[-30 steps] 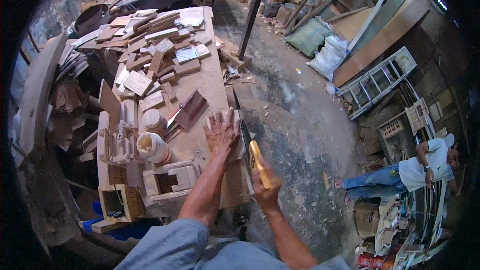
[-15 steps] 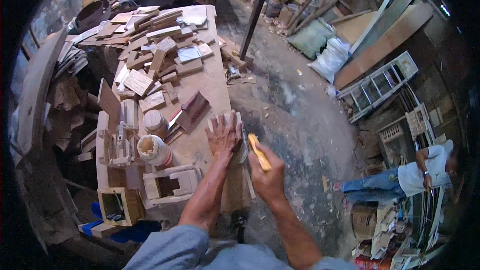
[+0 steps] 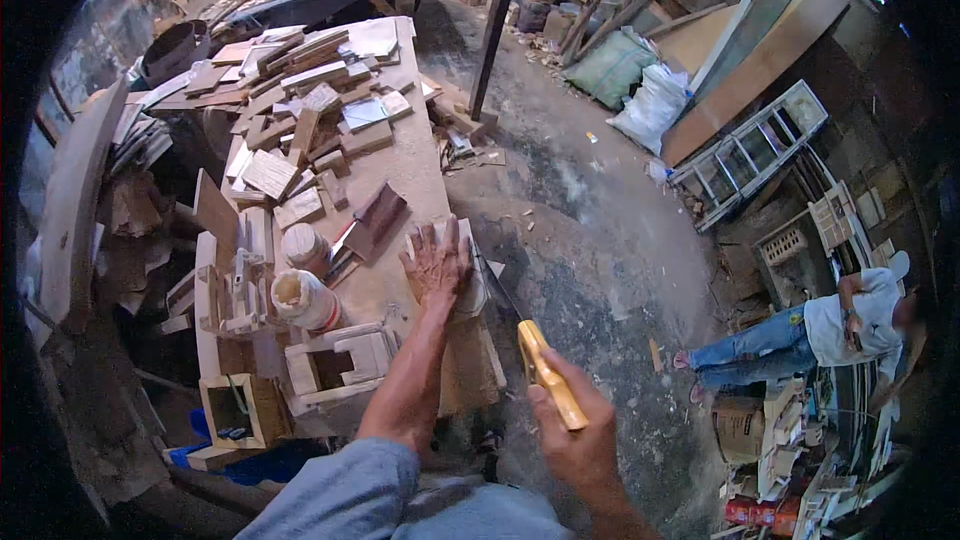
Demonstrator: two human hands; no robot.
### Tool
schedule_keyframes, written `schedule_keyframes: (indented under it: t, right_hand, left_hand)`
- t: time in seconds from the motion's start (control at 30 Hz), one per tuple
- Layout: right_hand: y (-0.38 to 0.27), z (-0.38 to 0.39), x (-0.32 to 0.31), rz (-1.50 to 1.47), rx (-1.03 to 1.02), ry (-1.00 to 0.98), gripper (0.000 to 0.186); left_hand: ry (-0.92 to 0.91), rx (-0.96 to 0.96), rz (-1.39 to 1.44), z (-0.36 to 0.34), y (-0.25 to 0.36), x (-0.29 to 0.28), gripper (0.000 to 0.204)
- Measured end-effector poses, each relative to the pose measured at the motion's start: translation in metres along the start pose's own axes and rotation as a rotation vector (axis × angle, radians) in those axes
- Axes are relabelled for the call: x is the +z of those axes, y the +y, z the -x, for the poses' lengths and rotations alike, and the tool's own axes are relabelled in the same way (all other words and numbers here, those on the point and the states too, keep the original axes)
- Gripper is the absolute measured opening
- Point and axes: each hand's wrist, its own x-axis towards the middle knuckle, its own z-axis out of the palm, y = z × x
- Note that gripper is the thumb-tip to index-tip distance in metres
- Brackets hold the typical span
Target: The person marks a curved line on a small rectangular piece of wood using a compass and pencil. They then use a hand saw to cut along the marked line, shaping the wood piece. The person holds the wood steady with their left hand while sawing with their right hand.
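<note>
My left hand (image 3: 438,265) lies flat with spread fingers on a pale wooden piece (image 3: 470,292) at the right edge of the workbench (image 3: 420,175). The closed fingers of my right hand (image 3: 580,440) hold a handsaw (image 3: 548,380) by its yellow handle, out past the bench edge. Its thin dark blade slants up and left to the side of the wooden piece, close to my left fingers. Whether the teeth sit in a cut cannot be made out. A dark reddish-brown sheet (image 3: 378,220) rests left of my left hand, beyond its fingertips.
Two jars (image 3: 305,302) and a notched wooden frame (image 3: 340,362) stand left of my left forearm. Wood offcuts (image 3: 300,130) are heaped farther up the bench. A dark post (image 3: 495,30) rises beyond it. At the right, a person (image 3: 850,320) stands near a ladder (image 3: 750,155).
My right hand has drawn the handsaw back toward me and to the right, baring more of its blade. The left hand stays on the wooden piece. The view has shifted slightly.
</note>
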Motion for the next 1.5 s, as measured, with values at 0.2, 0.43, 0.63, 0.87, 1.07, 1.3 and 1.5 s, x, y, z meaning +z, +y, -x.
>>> schedule_keyframes:
  t: [0.2,0.43,0.63,0.87,1.07,1.3,1.5]
  right_hand:
    - [0.076,-0.140,0.047,-0.059,-0.101,0.020,0.030]
    - [0.111,-0.073,0.067,-0.115,-0.282,0.191,0.034]
    - [0.098,-0.068,0.073,-0.142,-0.177,0.171,0.038]
    - [0.112,-0.084,0.077,-0.137,-0.256,0.088,0.039]
    - [0.137,-0.065,0.079,0.034,-0.425,0.150,0.038]
    - [0.023,-0.032,0.017,-0.060,-0.047,-0.043,0.039]
    - [0.027,-0.102,0.024,0.015,-0.124,-0.050,0.037]
  left_hand:
    - [-0.097,0.024,0.040,0.004,0.018,0.000,0.051]
    - [-0.066,-0.017,0.040,-0.002,0.012,-0.005,0.051]
    - [-0.116,0.000,-0.034,-0.007,0.013,-0.012,0.049]
    - [-0.061,0.018,0.018,0.008,0.005,-0.004,0.050]
    - [-0.024,0.020,-0.008,0.005,0.012,-0.007,0.050]
    - [-0.067,0.002,-0.013,-0.002,0.001,-0.006,0.052]
    - [-0.045,0.080,-0.028,-0.009,0.010,0.011,0.052]
